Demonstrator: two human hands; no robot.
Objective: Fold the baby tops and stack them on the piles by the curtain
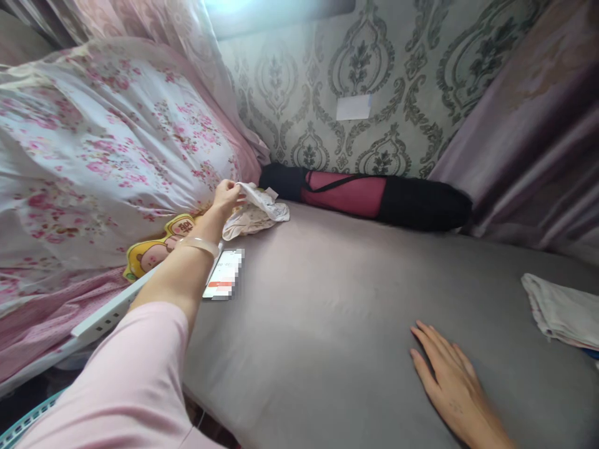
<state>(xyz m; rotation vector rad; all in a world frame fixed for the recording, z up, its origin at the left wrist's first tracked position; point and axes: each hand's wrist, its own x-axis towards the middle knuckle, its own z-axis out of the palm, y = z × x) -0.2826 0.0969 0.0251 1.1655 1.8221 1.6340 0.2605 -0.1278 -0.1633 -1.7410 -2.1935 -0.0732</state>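
Note:
My left hand (229,194) reaches far forward and pinches the edge of a crumpled white cloth item (259,215), perhaps a garment, though its exact kind does not show. The rest of the cloth lies in a loose heap on the grey sheet (337,299). Under my left forearm, a phone (223,274) with a lit screen rests on the sheet. Near the front right, my right hand (444,374) is open, palm down with fingers spread, on or just over the sheet. Nothing is in it.
A long black and dark-red bag (349,194) lies along the patterned wall. Folded cloths (564,308) sit at the right edge. On the left are a yellow cartoon cushion (145,257), a white power strip (110,315), a floral curtain (116,143) and a teal basket (32,418).

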